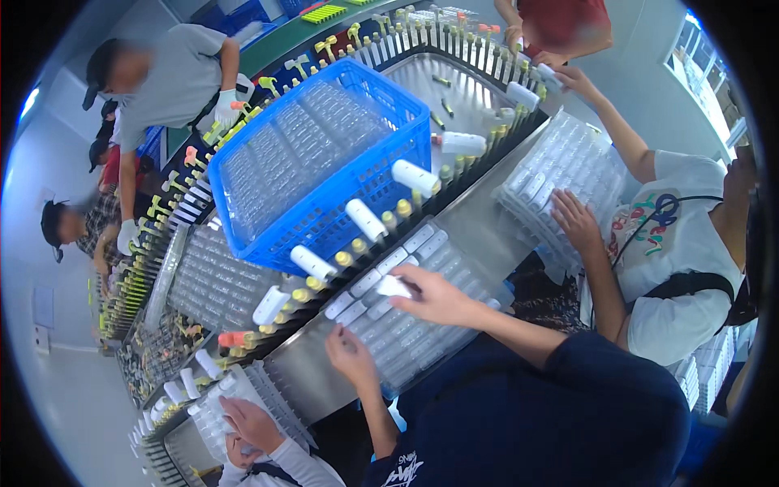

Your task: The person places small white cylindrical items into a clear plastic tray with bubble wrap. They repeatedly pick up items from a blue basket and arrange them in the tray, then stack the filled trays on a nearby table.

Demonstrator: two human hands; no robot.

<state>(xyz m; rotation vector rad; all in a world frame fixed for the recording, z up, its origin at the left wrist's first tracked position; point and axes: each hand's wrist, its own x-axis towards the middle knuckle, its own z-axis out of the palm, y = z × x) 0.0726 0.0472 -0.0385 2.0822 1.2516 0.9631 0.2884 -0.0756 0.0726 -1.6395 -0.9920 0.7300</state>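
Observation:
A clear plastic blister tray [418, 349] lies in front of me, with several white oblong plastic housings [365, 282] in the compartments along its far side. My right hand [438, 299] is over the tray, thumb and fingers closed on a small white plastic piece [393, 286]; its exact kind is partly hidden by the fingers. Near the tray's left edge is my left hand [351, 357], its fingers loosely bent and apart, with nothing visible in them. Beyond the tray, white housings [365, 219] stand on a line of holders with yellow caps [342, 258].
A blue crate [324, 243] of clear trays rests across the looped conveyor. At right, a co-worker's hand [576, 219] lies on a tray stack [560, 162]. Lower left, another co-worker's hands [251, 426] hold a tray. A gloved co-worker [182, 73] stands across the line.

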